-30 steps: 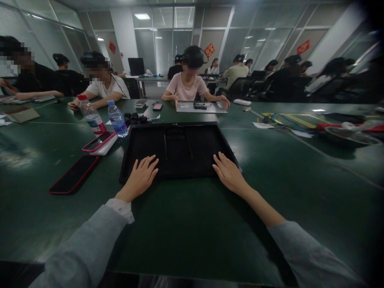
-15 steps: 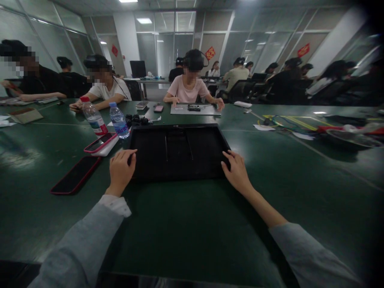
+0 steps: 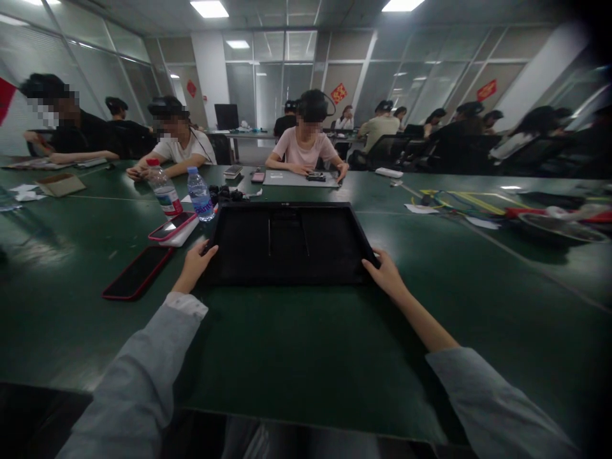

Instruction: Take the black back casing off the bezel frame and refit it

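— Gripping is confirmed on both sides: the left hand (image 3: 195, 266) is closed on the left edge of the black tray (image 3: 287, 242), near its front corner, and the right hand (image 3: 382, 273) is closed on the right edge, near the opposite front corner

— Position of the tray?

— Flat on the green table (image 3: 306, 357), straight ahead of the person, both arms stretched out to it. Two thin rods lie inside it, running front to back. I cannot tell whether it is lifted off the surface at all

— Items to the left?

— A dark phone in a red case (image 3: 138, 273) lies just beside the left hand. Farther back, a second phone in a pink case (image 3: 173, 225) rests on a white block. Behind those stand two water bottles (image 3: 199, 194), one red-capped, one blue-capped, close together

— Other people?

— A person in a pink shirt (image 3: 303, 148) sits across the table behind the tray, hands on a grey mat. Another person in a white shirt (image 3: 180, 148) sits to the left of that one. Cables and papers (image 3: 449, 201) lie well apart to the right
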### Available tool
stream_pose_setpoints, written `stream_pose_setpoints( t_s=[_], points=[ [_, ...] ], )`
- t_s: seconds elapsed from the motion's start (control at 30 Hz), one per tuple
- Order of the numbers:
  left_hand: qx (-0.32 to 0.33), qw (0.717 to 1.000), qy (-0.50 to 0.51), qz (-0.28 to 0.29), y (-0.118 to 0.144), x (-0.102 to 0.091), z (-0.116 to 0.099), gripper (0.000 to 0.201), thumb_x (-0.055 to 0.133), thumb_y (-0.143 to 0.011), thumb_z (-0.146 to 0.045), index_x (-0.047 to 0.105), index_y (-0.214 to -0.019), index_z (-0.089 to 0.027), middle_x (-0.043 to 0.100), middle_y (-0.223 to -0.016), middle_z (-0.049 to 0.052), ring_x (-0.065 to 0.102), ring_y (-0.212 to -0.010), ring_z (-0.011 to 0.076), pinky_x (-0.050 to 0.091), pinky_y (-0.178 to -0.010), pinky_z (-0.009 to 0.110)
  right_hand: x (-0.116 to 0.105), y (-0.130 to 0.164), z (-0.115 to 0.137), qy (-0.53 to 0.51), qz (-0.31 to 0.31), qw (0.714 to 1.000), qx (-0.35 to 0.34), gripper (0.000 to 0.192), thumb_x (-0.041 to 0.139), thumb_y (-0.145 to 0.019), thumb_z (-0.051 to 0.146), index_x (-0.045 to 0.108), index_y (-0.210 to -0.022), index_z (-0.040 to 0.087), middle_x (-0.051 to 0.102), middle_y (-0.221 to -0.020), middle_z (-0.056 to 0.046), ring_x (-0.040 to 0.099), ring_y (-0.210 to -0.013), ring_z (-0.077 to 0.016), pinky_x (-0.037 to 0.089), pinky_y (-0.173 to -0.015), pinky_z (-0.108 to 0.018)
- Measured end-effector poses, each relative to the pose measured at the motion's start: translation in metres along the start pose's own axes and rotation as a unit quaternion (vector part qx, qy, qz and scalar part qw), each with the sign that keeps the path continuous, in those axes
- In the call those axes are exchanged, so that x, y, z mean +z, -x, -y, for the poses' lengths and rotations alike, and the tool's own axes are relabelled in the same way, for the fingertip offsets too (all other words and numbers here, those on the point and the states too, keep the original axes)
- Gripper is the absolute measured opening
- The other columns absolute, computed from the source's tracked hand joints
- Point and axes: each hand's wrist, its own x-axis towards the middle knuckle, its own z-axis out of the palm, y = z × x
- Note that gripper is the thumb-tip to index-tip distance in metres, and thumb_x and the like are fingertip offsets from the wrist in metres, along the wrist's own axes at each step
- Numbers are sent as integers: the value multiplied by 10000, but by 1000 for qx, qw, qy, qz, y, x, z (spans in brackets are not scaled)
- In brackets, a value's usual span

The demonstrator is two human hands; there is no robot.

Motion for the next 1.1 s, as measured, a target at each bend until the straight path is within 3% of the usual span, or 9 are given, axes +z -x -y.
stream_pose_setpoints(
  t_s=[0.2, 0.3, 0.4, 0.5, 0.6, 0.83, 0.93, 1.1],
  points=[
    [-65, 996, 61, -3, -2, -12, 3, 644, 829, -708, -373, 689, -1269, -91, 742, -1247, 177, 672, -1225, 308, 517, -1076, 477, -25, 6, 9, 3, 117, 993, 17, 645, 640, -805, 727, 670, -1151, 184, 745, -1074, -161, 728, -975, -336, 591, -926, -559],
    [-79, 994, 80, 13, 1, -16, -1, 652, 855, -680, -366, 700, -1257, -106, 768, -1184, 152, 699, -1178, 307, 533, -1062, 486, -30, 11, 19, -66, 136, 988, 18, 650, 688, -793, 692, 660, -1224, 206, 755, -1066, -143, 742, -932, -323, 627, -867, -537],
    [-93, 991, 96, 29, 7, -18, -8, 654, 890, -645, -372, 718, -1223, -120, 788, -1117, 126, 729, -1105, 304, 568, -1020, 485, -26, 9, 26, -167, 108, 978, 66, 778, 740, -779, 576, 527, -1443, 230, 760, -1106, -107, 755, -933, -298, 647, -833, -513],
    [-98, 988, 110, 42, 12, -17, -15, 665, 914, -614, -356, 724, -1205, -120, 793, -1112, 120, 732, -1103, 311, 572, -1023, 497, -21, 4, 26, -226, 88, 964, 111, 857, 765, -771, 466, 438, -1535, 257, 771, -1076, -83, 766, -870, -281, 658, -799, -499],
    [-92, 990, 103, 42, 15, -15, -22, 632, 917, -622, -342, 735, -1186, -123, 785, -1155, 124, 708, -1170, 321, 546, -1069, 495, -20, 0, 24, -245, 71, 958, 129, 860, 770, -752, 425, 461, -1538, 264, 780, -1012, -71, 767, -822, -292, 662, -773, -517],
    [-57, 996, 54, 38, 14, -10, -25, 572, 808, -765, -459, 738, -1237, -142, 744, -1276, 133, 651, -1274, 320, 494, -1118, 475, -23, 4, 20, -272, 24, 949, 157, 882, 788, -712, 414, 503, -1526, 227, 780, -1073, -88, 766, -934, -314, 629, -906, -547],
    [-44, 997, 34, 47, 12, -12, -21, 670, 783, -758, -563, 720, -1274, -141, 740, -1280, 148, 687, -1201, 307, 512, -1085, 470, -27, 3, 15, -253, -9, 954, 160, 885, 780, -712, 408, 506, -1529, 208, 773, -1093, -107, 761, -959, -330, 632, -900, -551],
    [-30, 996, 16, 77, 10, -14, -19, 799, 748, -720, -702, 709, -1284, -138, 746, -1257, 163, 741, -989, 270, 545, -1012, 490, -42, -4, 0, -189, -118, 957, 184, 800, 766, -731, 364, 564, -1482, 175, 752, -1123, -152, 732, -1050, -362, 626, -915, -532]
  ],
)
